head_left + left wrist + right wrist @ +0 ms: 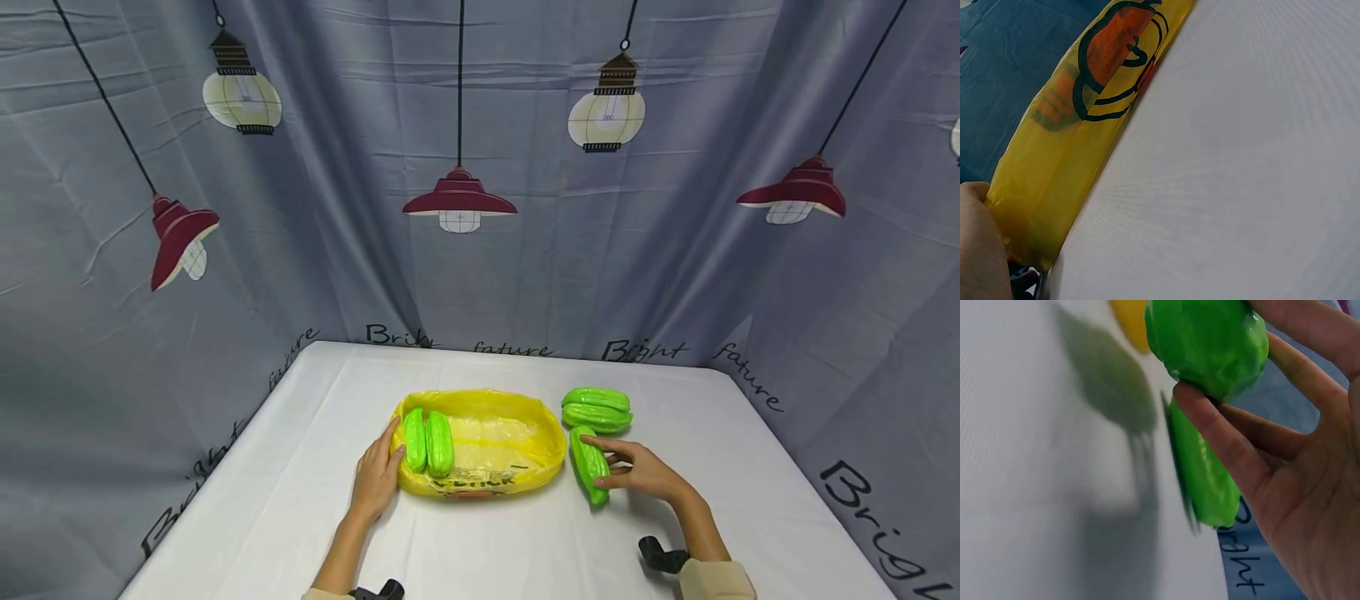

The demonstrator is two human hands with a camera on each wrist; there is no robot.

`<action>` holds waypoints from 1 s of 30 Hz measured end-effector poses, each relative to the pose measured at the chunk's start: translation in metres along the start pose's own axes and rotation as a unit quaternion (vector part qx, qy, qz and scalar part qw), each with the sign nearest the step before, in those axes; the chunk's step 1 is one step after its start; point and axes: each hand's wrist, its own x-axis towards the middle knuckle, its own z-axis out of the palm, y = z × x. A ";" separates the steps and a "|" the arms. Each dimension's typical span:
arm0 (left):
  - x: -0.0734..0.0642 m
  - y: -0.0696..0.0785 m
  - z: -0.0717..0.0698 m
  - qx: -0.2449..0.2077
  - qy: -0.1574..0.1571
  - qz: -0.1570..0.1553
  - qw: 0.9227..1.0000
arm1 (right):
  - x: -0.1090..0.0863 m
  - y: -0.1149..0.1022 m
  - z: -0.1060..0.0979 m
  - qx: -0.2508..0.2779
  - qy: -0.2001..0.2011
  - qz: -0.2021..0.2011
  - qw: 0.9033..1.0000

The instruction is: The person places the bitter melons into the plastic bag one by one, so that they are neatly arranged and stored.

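A yellow plastic bag [480, 487] lies spread open in an oval, its wall standing up. My left hand [375, 479] holds the bag's left side, the thumb lapping over the rim; in the left wrist view only part of that hand [982, 244] shows beside the printed yellow wall [1054, 169]. Two green bitter melons [439, 444] lie side by side inside at the left end. To the right of the bag, my right hand [637, 471] pinches another bitter melon [588, 467] between thumb and fingers. The right wrist view shows this melon [1210, 344] raised over the white tabletop, its shadow apart from it.
Two more bitter melons [597, 410] lie together on the white table [495, 550], just behind the right hand. A grey curtain [360, 250] with printed lamps and lettering surrounds the table's back and sides. Black wrist mounts [662, 556] sit on both forearms.
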 end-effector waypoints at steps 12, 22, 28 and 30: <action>-0.001 0.002 -0.002 -0.004 -0.011 -0.010 1.000 | -0.007 -0.048 0.002 0.038 0.094 -0.085 0.991; 0.000 0.002 -0.002 0.008 -0.011 -0.003 1.000 | 0.000 -0.087 0.007 -0.013 0.161 -0.112 0.980; 0.001 0.003 -0.003 0.004 -0.015 -0.008 1.000 | 0.021 -0.084 0.011 -0.010 0.183 -0.137 0.973; 0.000 0.002 -0.003 0.006 -0.014 -0.009 1.000 | 0.023 -0.094 0.014 -0.004 0.181 -0.140 0.973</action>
